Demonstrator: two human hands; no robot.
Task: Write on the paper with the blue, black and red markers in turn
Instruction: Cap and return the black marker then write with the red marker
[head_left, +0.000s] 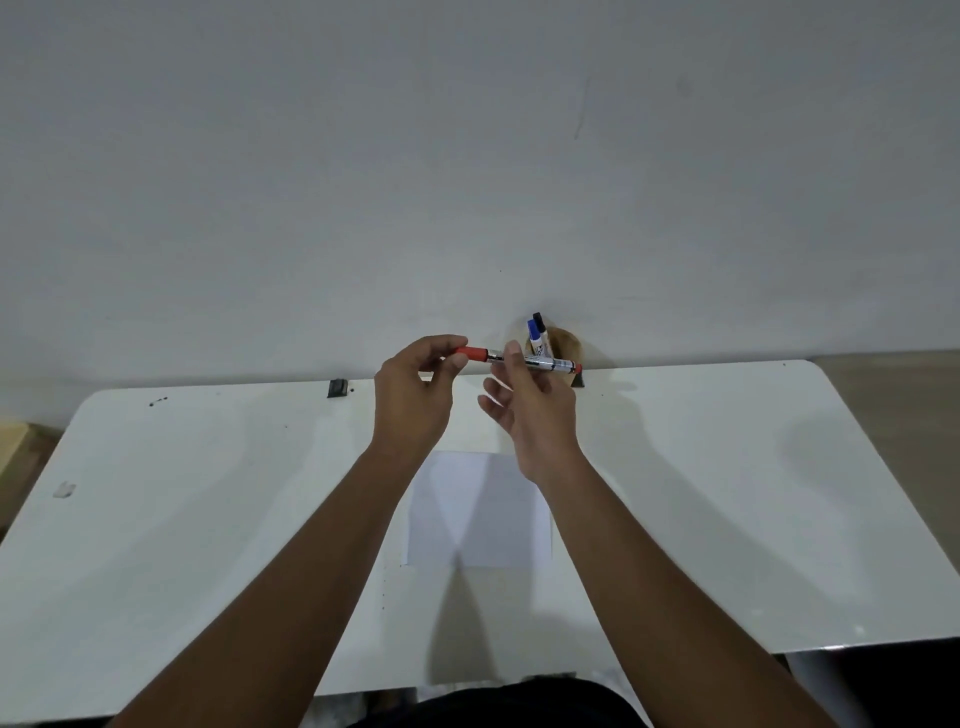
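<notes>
Holder (569, 344) contains blue marker (533, 332), black marker (539, 321); left hand (415, 395) grips red marker (519, 359), right hand (530, 410) pinches barrel.

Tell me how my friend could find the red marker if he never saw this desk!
Look at the white table, then up above the paper, where two hands meet in the air. The red marker lies sideways between them, its red cap in the left hand and its barrel in the right hand. The blue marker and the black marker stand upright in the wooden cup behind.
</notes>
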